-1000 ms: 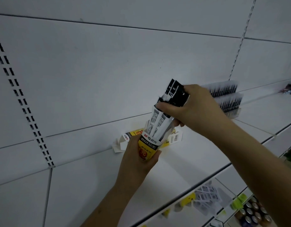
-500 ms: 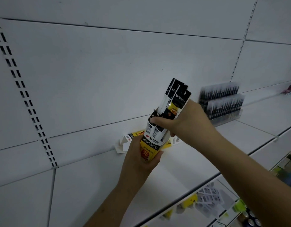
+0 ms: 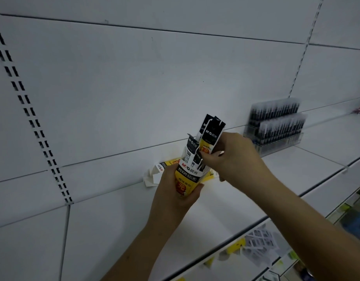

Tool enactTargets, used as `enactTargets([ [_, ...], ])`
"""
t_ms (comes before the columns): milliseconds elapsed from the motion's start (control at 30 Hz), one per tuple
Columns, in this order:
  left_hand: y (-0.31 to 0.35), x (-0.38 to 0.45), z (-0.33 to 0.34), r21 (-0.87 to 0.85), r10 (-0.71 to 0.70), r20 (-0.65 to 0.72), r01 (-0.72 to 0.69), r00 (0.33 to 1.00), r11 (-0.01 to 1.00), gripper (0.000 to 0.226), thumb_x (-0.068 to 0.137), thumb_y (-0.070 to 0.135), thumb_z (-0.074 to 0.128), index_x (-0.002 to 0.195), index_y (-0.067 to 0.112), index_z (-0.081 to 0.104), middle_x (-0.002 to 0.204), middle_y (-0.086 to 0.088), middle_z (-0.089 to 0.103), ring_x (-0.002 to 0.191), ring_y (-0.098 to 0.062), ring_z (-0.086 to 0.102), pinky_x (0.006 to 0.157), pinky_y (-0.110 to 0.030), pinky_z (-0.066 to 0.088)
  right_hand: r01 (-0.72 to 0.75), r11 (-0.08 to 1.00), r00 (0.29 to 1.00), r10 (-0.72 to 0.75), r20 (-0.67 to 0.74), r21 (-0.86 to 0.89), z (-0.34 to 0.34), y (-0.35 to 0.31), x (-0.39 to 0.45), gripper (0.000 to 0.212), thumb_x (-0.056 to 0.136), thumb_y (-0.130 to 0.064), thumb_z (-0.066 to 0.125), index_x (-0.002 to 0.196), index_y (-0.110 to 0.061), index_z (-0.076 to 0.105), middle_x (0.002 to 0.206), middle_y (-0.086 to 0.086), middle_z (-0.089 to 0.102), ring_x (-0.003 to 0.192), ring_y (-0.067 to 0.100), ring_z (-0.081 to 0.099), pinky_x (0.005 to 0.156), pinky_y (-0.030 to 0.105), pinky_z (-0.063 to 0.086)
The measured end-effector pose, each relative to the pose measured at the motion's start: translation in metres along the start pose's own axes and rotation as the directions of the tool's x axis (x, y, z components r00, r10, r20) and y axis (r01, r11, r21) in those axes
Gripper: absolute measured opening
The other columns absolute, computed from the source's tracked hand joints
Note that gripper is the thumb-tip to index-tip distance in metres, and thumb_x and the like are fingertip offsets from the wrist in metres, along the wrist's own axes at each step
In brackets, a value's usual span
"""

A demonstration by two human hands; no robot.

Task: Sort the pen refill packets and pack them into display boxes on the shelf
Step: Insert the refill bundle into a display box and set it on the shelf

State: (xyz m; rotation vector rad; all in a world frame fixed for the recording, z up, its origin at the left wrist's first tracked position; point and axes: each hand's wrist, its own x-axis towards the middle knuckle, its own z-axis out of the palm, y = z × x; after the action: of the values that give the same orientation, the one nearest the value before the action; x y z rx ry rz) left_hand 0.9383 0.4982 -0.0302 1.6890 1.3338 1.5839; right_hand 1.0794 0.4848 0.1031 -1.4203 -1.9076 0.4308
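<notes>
My left hand (image 3: 175, 196) grips the yellow display box (image 3: 186, 179); my right hand (image 3: 231, 159) pinches the tall refill packets (image 3: 210, 136). If I push crooked, they may bend or jam.

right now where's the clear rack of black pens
In the head view the clear rack of black pens stands on the white shelf against the back wall, to the right of both hands and beyond the right hand, touching neither.

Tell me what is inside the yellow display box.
Black-topped pen refill packets stand in the yellow display box, tops sticking out. Their lower ends and count are hidden by its wall.
</notes>
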Motion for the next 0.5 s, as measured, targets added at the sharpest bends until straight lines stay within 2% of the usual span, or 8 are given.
enactTargets([
  [100,0.001,0.001,0.000,-0.007,0.013,-0.004,-0.013,1.000,1.000,0.056,0.075,0.032,0.081,0.122,0.026,0.051,0.109,0.017,0.063,0.101,-0.004,0.065,0.079,-0.027,0.059,0.025,0.988,1.000,-0.023,-0.019,0.151,-0.017,-0.003,-0.004,0.017,0.090,-0.039,0.065,0.093,-0.022,0.069,0.072,-0.007,0.072,0.037,-0.001,0.054,0.037,0.009,0.035],
  [200,-0.001,0.001,0.000,-0.003,0.018,-0.011,-0.018,1.000,1.000,0.057,0.074,0.037,0.079,0.123,0.026,0.051,0.111,0.013,0.063,0.103,-0.008,0.065,0.079,-0.033,0.060,0.081,0.991,0.996,-0.076,-0.048,0.110,-0.022,-0.004,-0.004,0.016,0.090,-0.034,0.066,0.090,-0.019,0.071,0.060,-0.006,0.069,0.040,0.000,0.057,0.040,0.009,0.037],
  [400,0.000,0.001,0.000,-0.017,0.019,-0.026,-0.020,0.999,1.000,0.056,0.075,0.025,0.081,0.122,0.023,0.051,0.109,0.012,0.063,0.100,-0.004,0.065,0.079,-0.023,0.058,0.115,0.988,0.993,-0.115,0.005,-0.101,-0.004,-0.005,-0.002,0.012,0.092,-0.028,0.062,0.089,-0.020,0.069,0.084,-0.010,0.071,0.046,0.006,0.062,0.053,0.023,0.055],
  [500,0.000,0.001,-0.002,-0.029,0.014,-0.014,-0.015,1.000,0.999,0.053,0.076,0.023,0.081,0.120,0.022,0.052,0.107,0.011,0.065,0.097,-0.004,0.066,0.077,-0.021,0.057,0.109,0.987,0.993,-0.103,0.052,-0.121,-0.010,-0.007,0.002,0.014,0.090,-0.030,0.064,0.088,-0.019,0.071,0.078,-0.008,0.072,0.046,0.006,0.063,0.050,0.020,0.053],
])
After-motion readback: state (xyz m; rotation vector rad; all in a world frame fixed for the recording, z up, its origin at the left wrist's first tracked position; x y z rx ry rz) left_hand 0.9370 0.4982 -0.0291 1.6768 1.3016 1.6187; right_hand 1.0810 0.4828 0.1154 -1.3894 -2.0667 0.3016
